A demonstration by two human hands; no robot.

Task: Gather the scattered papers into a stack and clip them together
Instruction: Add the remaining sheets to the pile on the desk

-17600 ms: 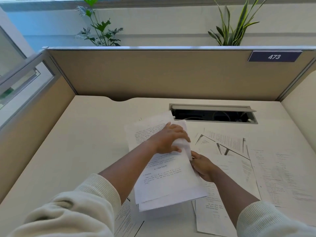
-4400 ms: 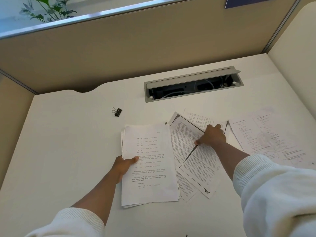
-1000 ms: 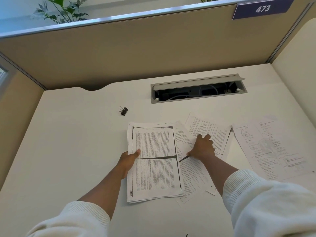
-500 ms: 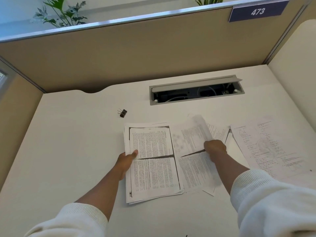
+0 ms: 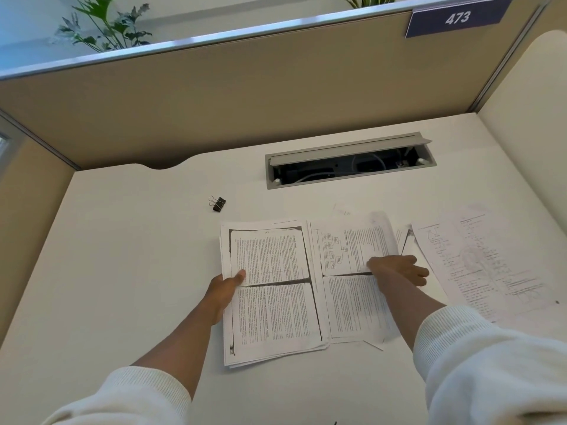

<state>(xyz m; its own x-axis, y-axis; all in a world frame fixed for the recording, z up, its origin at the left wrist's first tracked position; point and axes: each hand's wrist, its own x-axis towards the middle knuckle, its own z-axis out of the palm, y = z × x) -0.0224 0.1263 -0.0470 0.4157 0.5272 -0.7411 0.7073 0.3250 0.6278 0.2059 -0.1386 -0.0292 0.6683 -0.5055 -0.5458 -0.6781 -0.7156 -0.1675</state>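
R hand (image 5: 395,268) slid sheet (image 5: 352,250) beside stack (image 5: 270,289) | L hand (image 5: 225,286) grip pinches stack | white desk (image 5: 122,271), tan partition (image 5: 245,96)

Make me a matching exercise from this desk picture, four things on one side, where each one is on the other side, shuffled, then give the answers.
Things:
1. binder clip
2. stack of papers
3. sheet with a flow chart
4. number sign 473

Places:
A. under the right hand, just right of the stack
B. on the divider's top right corner
C. alone on the bare desk, beyond the stack
D. left edge held by the left hand

Pairs: 1-C, 2-D, 3-A, 4-B
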